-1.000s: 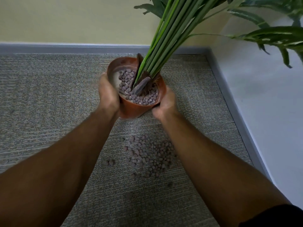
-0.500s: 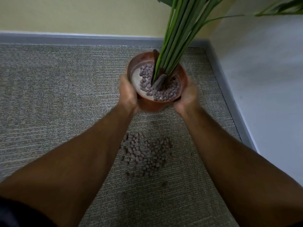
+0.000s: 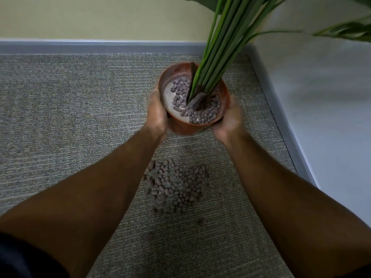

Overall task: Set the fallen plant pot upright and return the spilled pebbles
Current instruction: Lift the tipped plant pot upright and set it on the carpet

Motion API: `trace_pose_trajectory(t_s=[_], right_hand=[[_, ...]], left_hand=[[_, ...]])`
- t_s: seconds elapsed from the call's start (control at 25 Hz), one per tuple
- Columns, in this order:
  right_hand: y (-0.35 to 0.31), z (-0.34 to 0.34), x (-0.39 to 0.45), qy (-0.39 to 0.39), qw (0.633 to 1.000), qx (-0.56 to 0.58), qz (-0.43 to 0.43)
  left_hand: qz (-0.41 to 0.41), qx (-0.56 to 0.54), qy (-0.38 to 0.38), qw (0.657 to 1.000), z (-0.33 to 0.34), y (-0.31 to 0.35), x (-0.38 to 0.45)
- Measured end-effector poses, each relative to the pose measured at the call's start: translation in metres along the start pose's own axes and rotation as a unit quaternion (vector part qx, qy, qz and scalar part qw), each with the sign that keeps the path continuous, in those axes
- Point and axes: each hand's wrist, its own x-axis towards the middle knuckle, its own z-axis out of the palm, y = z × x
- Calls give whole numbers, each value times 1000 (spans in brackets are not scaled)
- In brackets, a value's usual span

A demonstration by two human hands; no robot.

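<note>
A terracotta plant pot [image 3: 185, 127] stands nearly upright on the grey carpet, holding long green stems [image 3: 220, 57] and a partial layer of brown pebbles inside. My left hand [image 3: 157, 115] grips its left side and my right hand [image 3: 229, 119] grips its right side. A pile of spilled pebbles [image 3: 176, 185] lies on the carpet just in front of the pot, between my forearms. A few stray pebbles [image 3: 201, 221] lie nearer to me.
A grey baseboard [image 3: 100, 47] runs along the yellow wall behind the pot. Another baseboard [image 3: 281, 121] borders a white wall on the right, close to the pot. Leaves [image 3: 345, 33] hang over the upper right corner.
Both hands have carried the pot rightward and tipped it more upright over the last second. The spilled pebbles have stayed where they were.
</note>
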Motion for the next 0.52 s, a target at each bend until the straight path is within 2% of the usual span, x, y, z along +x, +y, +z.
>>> trace_pose_trajectory(t_s=[0.2,0.36,0.44,0.52], right_hand=[[-1,0,-18,31,999,-35,17],[-3,-6,-43,63,990,-112,57],[-11,-7,-59,80,983,-129,101],[-22,-2,-74,99,970,-161,153]], left_hand=[[9,64,-27,998,-6,4,-20],[17,201,-39,979,-18,6,-36],[39,302,-53,951,-28,12,-45],[50,429,-109,895,-35,19,-57]])
